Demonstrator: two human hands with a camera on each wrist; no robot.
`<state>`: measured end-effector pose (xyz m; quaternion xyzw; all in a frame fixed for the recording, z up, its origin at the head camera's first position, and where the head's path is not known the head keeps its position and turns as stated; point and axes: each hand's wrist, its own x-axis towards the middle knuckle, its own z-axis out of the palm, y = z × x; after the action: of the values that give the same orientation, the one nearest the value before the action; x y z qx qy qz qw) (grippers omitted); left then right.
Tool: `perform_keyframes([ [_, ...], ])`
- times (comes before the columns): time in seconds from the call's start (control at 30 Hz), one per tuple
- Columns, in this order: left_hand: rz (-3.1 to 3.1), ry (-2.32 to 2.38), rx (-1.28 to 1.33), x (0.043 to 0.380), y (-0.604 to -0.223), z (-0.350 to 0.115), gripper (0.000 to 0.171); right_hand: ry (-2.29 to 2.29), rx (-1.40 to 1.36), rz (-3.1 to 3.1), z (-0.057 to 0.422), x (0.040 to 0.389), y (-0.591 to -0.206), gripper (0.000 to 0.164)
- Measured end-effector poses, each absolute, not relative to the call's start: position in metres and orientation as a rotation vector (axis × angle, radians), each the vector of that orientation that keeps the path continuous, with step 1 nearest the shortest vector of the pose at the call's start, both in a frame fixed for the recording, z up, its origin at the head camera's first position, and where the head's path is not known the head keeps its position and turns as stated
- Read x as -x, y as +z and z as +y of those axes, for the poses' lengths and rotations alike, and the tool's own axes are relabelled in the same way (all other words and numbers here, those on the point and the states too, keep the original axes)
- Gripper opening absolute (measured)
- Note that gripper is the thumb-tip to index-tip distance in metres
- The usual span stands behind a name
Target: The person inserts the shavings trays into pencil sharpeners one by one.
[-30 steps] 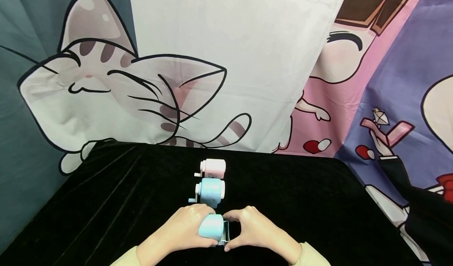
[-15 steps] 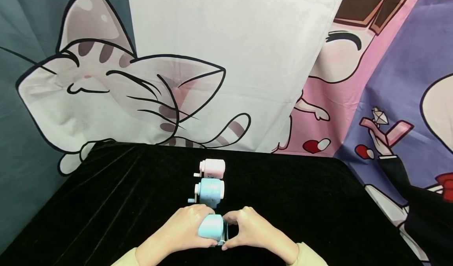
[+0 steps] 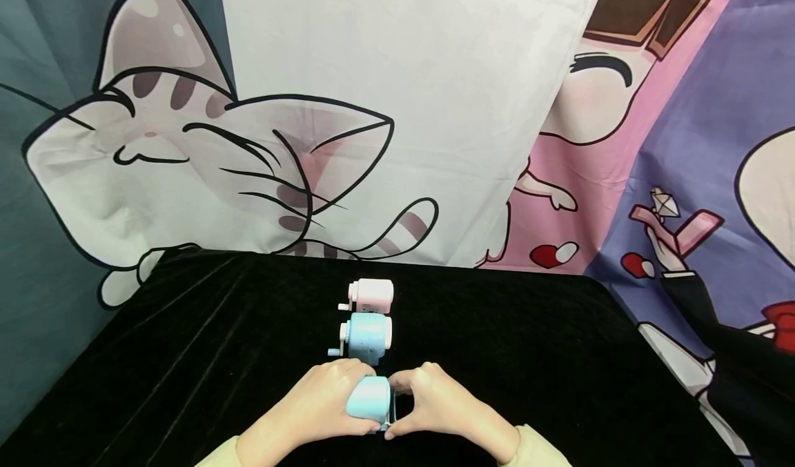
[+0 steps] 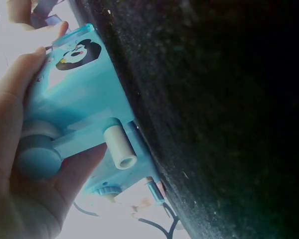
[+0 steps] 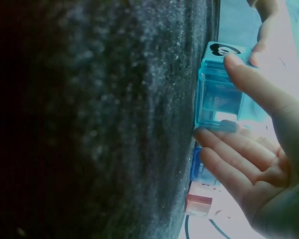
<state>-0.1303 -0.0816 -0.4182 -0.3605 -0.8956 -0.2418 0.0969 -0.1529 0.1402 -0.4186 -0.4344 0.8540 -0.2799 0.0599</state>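
A light blue hand-crank pencil sharpener (image 3: 370, 399) stands on the dark cloth near the front. My left hand (image 3: 326, 398) grips its body from the left, thumb and fingers round it. In the left wrist view the white crank handle (image 4: 120, 147) and a penguin picture (image 4: 79, 55) on the body show. On the sharpener's right side is a clear blue shavings drawer (image 5: 219, 97). My right hand (image 3: 437, 403) pinches the drawer end, thumb on one side and fingertips on the other. Little of the drawer sticks out from the body in the head view.
Behind it, in a row, stand a second blue pencil sharpener (image 3: 368, 337) and a pink one (image 3: 375, 295), cranks facing left. Black velvety cloth (image 3: 528, 356) covers the table. A printed cartoon curtain (image 3: 348, 53) hangs behind its far edge.
My right hand has moved slightly left, and the clear drawer has slid farther into the sharpener. My left hand keeps its grip on the body. The head view has shifted a little.
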Motion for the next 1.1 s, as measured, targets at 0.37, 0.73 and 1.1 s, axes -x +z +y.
perform_keyframes([
  [0.37, -2.628, -0.71, 1.071, 0.131, -0.42, -0.083, 0.05, -0.863, 1.307, 2.58, 0.135, 0.152, -0.419, 0.047],
  [0.73, -2.627, -0.717, 1.067, 0.13, -0.42, -0.082, 0.051, -0.873, 1.341, 2.619, 0.129, 0.152, -0.421, 0.044],
  [1.1, -2.619, -0.722, 1.062, 0.13, -0.42, -0.081, 0.05, -0.858, 1.347, 2.637, 0.127, 0.151, -0.422, 0.043],
])
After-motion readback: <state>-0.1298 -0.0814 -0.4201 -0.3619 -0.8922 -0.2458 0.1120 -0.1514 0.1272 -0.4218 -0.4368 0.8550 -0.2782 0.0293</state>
